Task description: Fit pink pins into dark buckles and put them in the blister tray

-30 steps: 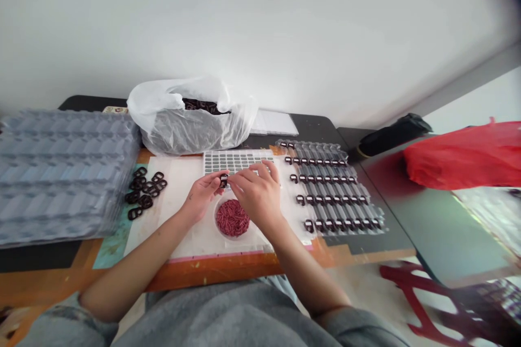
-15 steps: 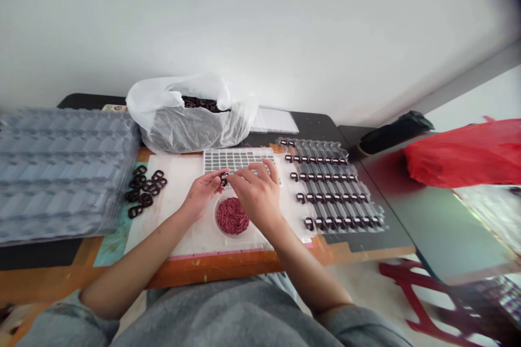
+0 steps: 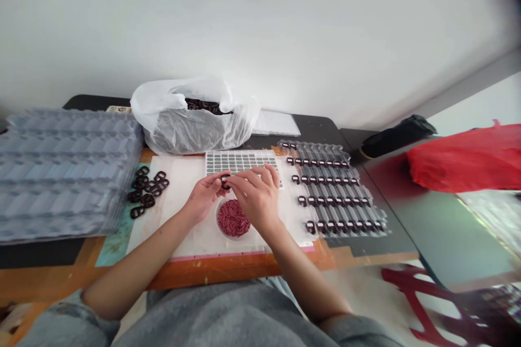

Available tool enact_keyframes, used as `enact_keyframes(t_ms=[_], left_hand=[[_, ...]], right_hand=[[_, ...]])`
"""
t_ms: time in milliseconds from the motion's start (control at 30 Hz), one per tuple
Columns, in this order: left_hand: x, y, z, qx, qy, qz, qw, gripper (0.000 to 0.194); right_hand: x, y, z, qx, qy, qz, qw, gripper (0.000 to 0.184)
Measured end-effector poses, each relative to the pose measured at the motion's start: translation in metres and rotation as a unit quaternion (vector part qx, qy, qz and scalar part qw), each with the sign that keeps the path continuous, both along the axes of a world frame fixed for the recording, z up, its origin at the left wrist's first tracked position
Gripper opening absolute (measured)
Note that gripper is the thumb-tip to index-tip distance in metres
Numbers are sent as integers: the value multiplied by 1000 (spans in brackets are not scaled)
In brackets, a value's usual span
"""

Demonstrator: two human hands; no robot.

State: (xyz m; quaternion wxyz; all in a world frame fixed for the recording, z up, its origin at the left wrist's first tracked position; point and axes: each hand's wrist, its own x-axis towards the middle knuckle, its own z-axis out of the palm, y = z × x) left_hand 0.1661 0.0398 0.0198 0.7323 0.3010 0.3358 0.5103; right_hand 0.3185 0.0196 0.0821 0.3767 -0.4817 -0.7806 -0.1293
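Between the left hand [image 3: 203, 195] and right hand [image 3: 254, 198], fingers partly hid a small dark piece [image 3: 224, 183], too small to show its form. The right hand covered part of the grid tray [image 3: 240, 161]. Stacked clear trays [image 3: 61, 173] were blurred and cut off by the left edge, a red plastic bag [image 3: 468, 157] by the right edge, and a blurred red plastic stool [image 3: 419, 295] by the lower edge.

Orange table [image 3: 211, 277] — white mat [image 3: 179, 200], stacked clear trays [image 3: 69, 173], plastic bag [image 3: 191, 133]
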Motion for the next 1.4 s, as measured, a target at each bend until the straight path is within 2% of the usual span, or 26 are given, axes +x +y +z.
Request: enact_keyframes(t_ms=[200, 500, 667, 833, 1167, 1400], left_hand=[[2, -1, 2, -12, -2, 7, 1000, 51], [3, 1, 2, -3, 15, 10, 1000, 50], [2, 0, 1, -3, 8, 6, 1000, 51], [3, -1, 3, -16, 3, 12, 1000, 53], [1, 0, 1, 7, 13, 7, 1000, 51], [2, 0, 5, 4, 2, 11, 1000, 51]], right_hand=[[4, 1, -1, -11, -12, 21, 1000, 10], [-2, 3, -1, -31, -9, 8, 999, 5], [1, 4, 1, -13, -31, -2, 999, 8], [4, 4, 5, -9, -73, 17, 997, 9], [2, 2, 10, -6, -94, 29, 995, 11], [1, 2, 6, -1, -35, 34, 999, 10]])
